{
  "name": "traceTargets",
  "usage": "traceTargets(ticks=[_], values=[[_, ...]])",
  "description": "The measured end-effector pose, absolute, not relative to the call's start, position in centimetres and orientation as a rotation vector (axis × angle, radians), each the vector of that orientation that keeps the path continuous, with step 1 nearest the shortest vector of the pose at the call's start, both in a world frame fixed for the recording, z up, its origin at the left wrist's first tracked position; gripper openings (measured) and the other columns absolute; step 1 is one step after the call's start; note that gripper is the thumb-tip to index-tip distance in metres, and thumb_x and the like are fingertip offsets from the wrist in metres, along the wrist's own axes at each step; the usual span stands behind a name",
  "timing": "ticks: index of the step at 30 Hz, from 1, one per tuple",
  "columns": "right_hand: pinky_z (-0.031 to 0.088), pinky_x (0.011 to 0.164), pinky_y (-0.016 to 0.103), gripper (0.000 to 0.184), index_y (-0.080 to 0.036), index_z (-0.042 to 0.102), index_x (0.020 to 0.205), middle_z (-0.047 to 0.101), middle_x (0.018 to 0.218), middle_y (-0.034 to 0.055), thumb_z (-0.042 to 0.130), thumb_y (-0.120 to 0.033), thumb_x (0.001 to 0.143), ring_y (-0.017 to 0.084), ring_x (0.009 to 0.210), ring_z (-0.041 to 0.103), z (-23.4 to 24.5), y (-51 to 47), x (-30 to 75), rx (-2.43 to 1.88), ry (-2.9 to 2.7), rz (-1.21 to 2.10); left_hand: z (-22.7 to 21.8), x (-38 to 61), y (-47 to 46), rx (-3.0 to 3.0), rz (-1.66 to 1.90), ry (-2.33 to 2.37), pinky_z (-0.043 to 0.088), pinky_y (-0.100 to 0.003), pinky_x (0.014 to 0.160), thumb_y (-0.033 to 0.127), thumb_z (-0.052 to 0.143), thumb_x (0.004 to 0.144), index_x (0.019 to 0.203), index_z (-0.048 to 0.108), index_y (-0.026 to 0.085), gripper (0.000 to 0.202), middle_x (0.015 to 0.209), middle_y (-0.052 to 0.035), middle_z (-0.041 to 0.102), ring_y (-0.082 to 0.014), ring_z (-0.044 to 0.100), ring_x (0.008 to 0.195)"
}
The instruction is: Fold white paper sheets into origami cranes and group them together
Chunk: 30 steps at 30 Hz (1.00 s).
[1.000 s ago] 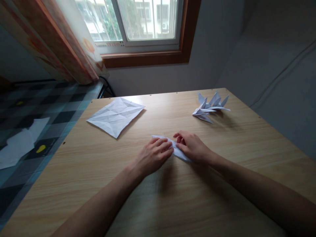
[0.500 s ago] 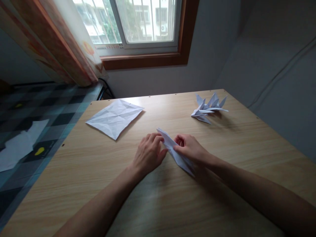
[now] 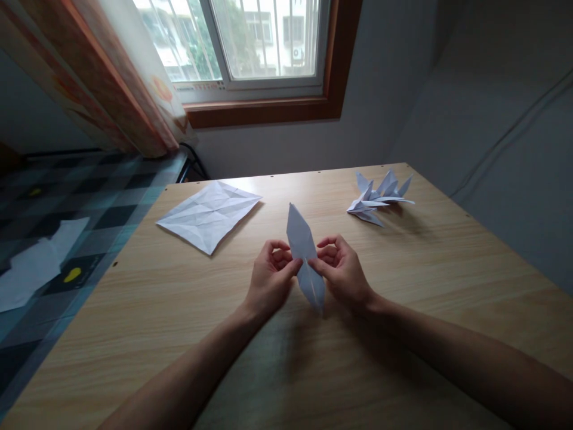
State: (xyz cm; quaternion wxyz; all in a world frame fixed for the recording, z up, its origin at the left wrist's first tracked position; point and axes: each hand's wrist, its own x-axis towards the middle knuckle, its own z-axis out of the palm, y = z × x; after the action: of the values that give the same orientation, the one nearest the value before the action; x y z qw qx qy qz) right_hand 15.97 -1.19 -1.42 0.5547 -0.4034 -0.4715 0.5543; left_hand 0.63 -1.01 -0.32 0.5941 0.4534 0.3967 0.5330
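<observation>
A folded white origami paper (image 3: 301,234), long and pointed at both ends, is held up between my two hands over the wooden table (image 3: 188,334). A slit runs down the middle of its lower half. My left hand (image 3: 274,273) pinches its left edge, thumb in front and fingers curled behind. On the other edge, my right hand (image 3: 344,269) grips the paper the same way. The two thumbs lie close together near its middle. Parts of the fingers behind the paper are hidden.
A creased, unfolded paper sheet (image 3: 210,216) lies at the back left of the table. Several folded pointed paper pieces (image 3: 380,197) sit at the back right. Loose white paper (image 3: 38,263) rests on a checked cloth (image 3: 102,206) to the left, below the curtain (image 3: 134,77).
The origami paper has turned from slanted and edge-on to nearly upright, its flat face towards me. My left hand has gone from reaching over its edge to pinching it.
</observation>
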Motion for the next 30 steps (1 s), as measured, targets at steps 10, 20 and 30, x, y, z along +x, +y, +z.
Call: traceTargets(ticks=[10, 20, 30], values=[[0.047, 0.051, 0.024, 0.021, -0.019, 0.058, 0.088, 0.061, 0.07, -0.0018, 0.068, -0.037, 0.081, 0.013, 0.057, 0.06, -0.7, -2.2, 15.9, -1.037, -1.272, 1.199, -0.6, 0.4, -1.0, 1.229, 1.204, 1.107, 0.039, -0.02, 0.051, 0.028, 0.074, 0.071, 0.07, 0.057, 0.015, 0.021, 0.061, 0.0033, 0.058, -0.0088, 0.052, 0.054], [0.05, 0.059, 0.026, 0.01, -0.02, 0.06, 0.085, 0.062, 0.087, 0.0021, 0.065, -0.024, 0.078, 0.014, 0.069, 0.058, 0.5, -3.1, 15.7, -1.044, -1.588, 0.73, 0.2, 0.4, -1.8, 1.523, 1.168, 1.244, 0.042, -0.024, 0.056, 0.017, 0.054, 0.069, 0.074, 0.066, 0.016, 0.013, 0.068, -0.0005, 0.061, -0.0143, 0.054, 0.062], [0.054, 0.066, 0.028, 0.013, -0.021, 0.061, 0.086, 0.068, 0.084, 0.0038, 0.056, -0.012, 0.079, 0.016, 0.073, 0.064, -0.1, -3.2, 15.9, -1.012, -1.756, 0.287, 1.4, 0.7, -2.3, 1.732, 1.209, 1.26, 0.045, -0.024, 0.057, 0.028, 0.059, 0.082, 0.069, 0.064, 0.016, 0.019, 0.08, -0.0027, 0.057, -0.0141, 0.056, 0.07]])
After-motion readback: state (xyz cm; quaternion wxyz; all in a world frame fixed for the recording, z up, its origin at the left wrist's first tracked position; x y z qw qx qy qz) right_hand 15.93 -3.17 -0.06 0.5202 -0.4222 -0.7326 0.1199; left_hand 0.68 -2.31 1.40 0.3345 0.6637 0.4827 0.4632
